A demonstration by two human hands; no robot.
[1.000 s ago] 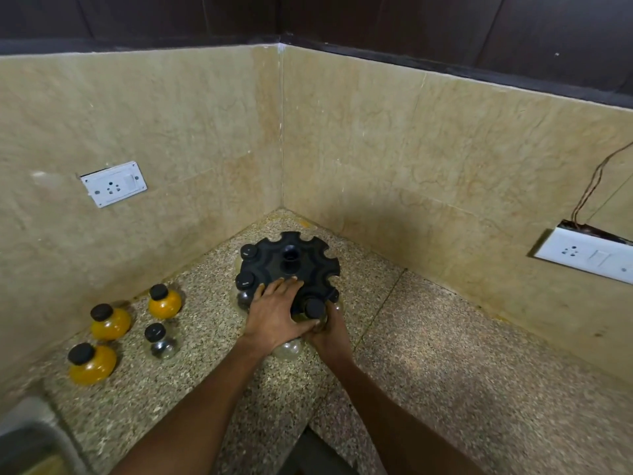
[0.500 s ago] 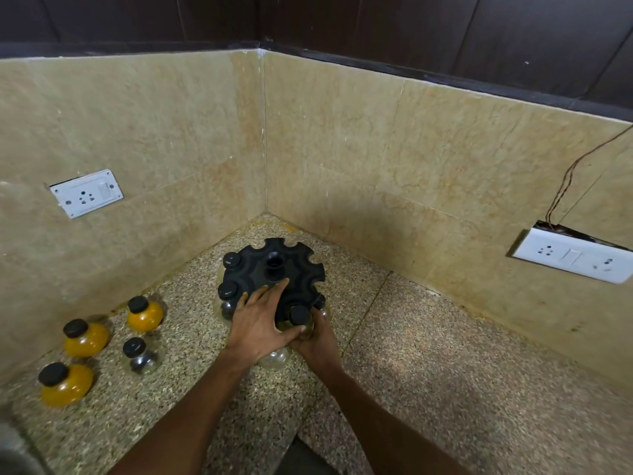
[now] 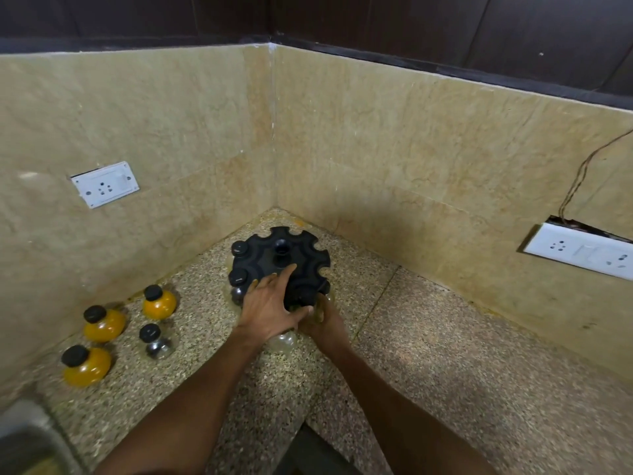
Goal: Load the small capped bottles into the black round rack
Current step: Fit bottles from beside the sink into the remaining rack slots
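The black round rack (image 3: pixel 294 248) stands in the counter corner with two capped bottles (image 3: pixel 238 249) seated in its left notches. My left hand (image 3: pixel 270 303) lies flat on the rack's top with straight fingers. My right hand (image 3: pixel 323 320) grips a small black-capped bottle (image 3: pixel 305 298) at the rack's near notch; its fingers are mostly hidden. Below my left wrist sits a clear round bottle (image 3: pixel 282 341) under the rack. Three yellow-filled bottles (image 3: pixel 102 323) and one clear bottle (image 3: pixel 154 341) stand loose on the counter to the left.
Tiled walls close in behind the rack. Two white sockets (image 3: pixel 104 184) hang on the walls, the right socket (image 3: pixel 579 250) with a loose wire above it. A steel sink edge (image 3: pixel 24 437) shows at the bottom left. The speckled counter (image 3: pixel 462 354) stretches right.
The hands stay at the rack's near notch with the bottle. The camera has shifted a little; the loose bottles have not moved.
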